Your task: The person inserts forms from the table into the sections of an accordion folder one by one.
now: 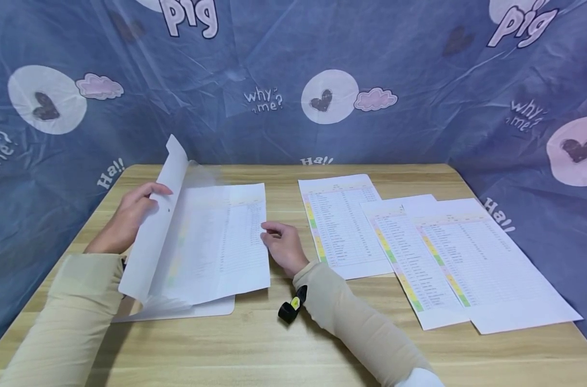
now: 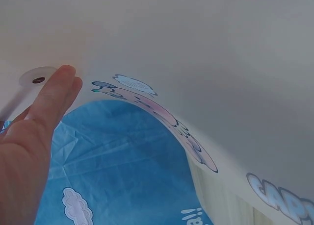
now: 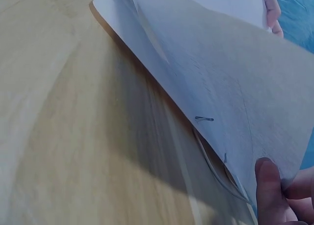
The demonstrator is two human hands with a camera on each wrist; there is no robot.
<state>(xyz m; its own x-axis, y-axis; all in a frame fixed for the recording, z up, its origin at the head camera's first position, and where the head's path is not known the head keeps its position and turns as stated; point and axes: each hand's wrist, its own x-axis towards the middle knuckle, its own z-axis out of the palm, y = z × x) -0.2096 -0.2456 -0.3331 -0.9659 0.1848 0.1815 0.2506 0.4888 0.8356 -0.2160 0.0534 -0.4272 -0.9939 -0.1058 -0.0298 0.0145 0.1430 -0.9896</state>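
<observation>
My left hand (image 1: 129,215) holds up the bent white cover (image 2: 196,48) of a folder, its fingers (image 2: 61,95) lying beside a round button. Cartoon prints run along that cover. Clear plastic sleeves (image 1: 197,172) stand raised beside it. A printed sheet (image 1: 245,242) lies partly behind the cloudy plastic. My right hand (image 1: 286,247) pinches this sheet's right edge between thumb and fingers, as the right wrist view also shows at a corner of the sheet (image 3: 235,87). Under it lies the folder's white back (image 1: 216,307); a thin cord shows at its edge.
Several printed sheets with coloured columns lie to the right: one sheet (image 1: 342,226) nearer the middle, and overlapping ones (image 1: 496,258) farther right. All rest on a wooden table (image 1: 235,355). A blue patterned cloth (image 1: 274,54) hangs behind and at both sides.
</observation>
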